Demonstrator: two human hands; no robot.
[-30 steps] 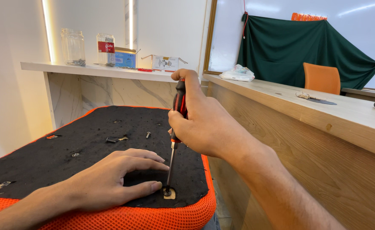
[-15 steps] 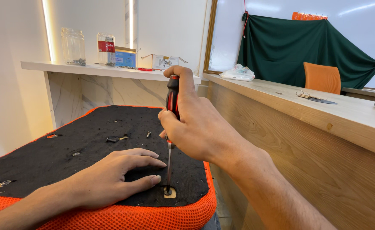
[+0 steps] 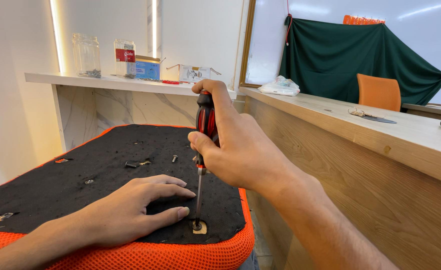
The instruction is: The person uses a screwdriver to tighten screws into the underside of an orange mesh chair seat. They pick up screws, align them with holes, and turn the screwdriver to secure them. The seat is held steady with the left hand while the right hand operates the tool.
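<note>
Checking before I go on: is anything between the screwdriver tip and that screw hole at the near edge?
Nothing visible. The screwdriver, upright in the right hand, has its tip down in the hole. The left hand lies flat on the black panel, fingertips just left of the shaft.

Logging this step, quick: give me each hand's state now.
Left hand: open, flat on the black seat underside.
Right hand: closed on the red-and-black screwdriver.

The left hand (image 3: 130, 210) lies flat, palm down, with its fingers spread and stretched out to the right. Its arm comes in low from the bottom left. The right hand (image 3: 235, 145) is up higher, curled in a tight fist with the thumb on top. Its arm reaches in from the bottom right.
</note>
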